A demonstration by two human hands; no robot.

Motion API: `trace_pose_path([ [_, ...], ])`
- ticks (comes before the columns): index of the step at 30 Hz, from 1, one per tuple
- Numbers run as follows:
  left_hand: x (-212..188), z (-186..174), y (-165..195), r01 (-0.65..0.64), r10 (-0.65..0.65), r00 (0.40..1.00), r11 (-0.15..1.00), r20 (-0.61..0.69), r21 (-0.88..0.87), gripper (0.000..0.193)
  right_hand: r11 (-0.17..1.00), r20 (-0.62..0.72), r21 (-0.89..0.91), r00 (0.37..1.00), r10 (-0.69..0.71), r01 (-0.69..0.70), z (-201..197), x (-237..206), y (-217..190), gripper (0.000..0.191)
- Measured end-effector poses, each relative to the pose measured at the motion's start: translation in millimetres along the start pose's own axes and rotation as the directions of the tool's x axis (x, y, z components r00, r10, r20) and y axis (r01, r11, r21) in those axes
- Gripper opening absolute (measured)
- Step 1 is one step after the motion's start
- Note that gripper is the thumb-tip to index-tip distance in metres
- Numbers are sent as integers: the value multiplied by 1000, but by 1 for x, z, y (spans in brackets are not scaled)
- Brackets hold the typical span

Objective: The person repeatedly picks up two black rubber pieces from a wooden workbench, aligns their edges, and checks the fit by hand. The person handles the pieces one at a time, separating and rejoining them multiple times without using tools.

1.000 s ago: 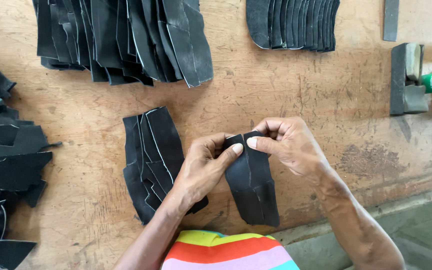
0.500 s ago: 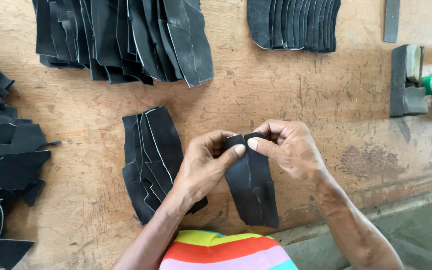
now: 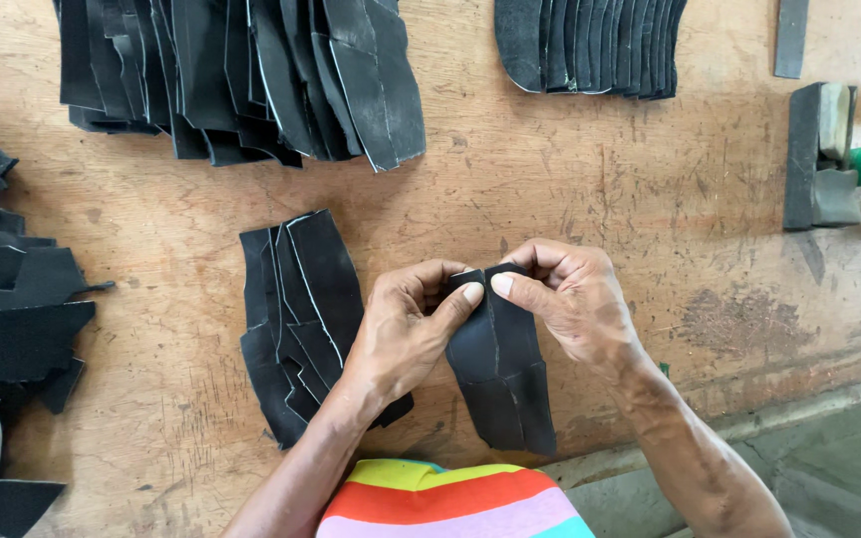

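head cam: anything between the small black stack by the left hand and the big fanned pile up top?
Nothing. In the head view only bare, scuffed wooden table separates the small stack from the big pile. Both hands sit lower right, off that stretch.

wooden bench (image 3: 590, 189) | 4 black leather stacks (image 3: 241, 80) | grey block (image 3: 819, 154)

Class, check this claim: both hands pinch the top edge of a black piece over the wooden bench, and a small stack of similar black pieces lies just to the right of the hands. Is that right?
Not quite. The small stack lies to the left of the hands, partly under the left hand, as the head view shows. The rest holds: left hand and right hand pinch the top edge of the black piece over the wooden bench.
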State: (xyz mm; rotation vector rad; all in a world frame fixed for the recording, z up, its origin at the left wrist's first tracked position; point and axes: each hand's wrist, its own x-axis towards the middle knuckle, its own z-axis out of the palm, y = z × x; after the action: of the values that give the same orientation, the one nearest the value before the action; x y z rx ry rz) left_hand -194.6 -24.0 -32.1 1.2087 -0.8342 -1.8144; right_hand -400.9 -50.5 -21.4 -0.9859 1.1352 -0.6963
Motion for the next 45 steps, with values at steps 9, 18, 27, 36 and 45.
trace_pose_path([
  [9,-4,3,16,30,-26,999,986,-31,164,20,986,6,-166,1000,-1,2,2,-1,-7,8],
  [18,-9,7,26,-47,52,999,943,-7,329,24,910,58,-414,997,41,-13,-6,4,-18,22],
  [27,-11,11,24,-72,130,986,901,-108,428,21,873,-18,-487,1000,-17,6,10,3,-22,15],
  [36,-15,11,14,-328,402,915,793,-36,513,16,938,50,-347,999,4,14,7,-2,-21,17],
  [45,-8,0,8,-132,130,991,982,20,133,25,979,119,-195,989,89,-65,-7,-16,-4,18],
])
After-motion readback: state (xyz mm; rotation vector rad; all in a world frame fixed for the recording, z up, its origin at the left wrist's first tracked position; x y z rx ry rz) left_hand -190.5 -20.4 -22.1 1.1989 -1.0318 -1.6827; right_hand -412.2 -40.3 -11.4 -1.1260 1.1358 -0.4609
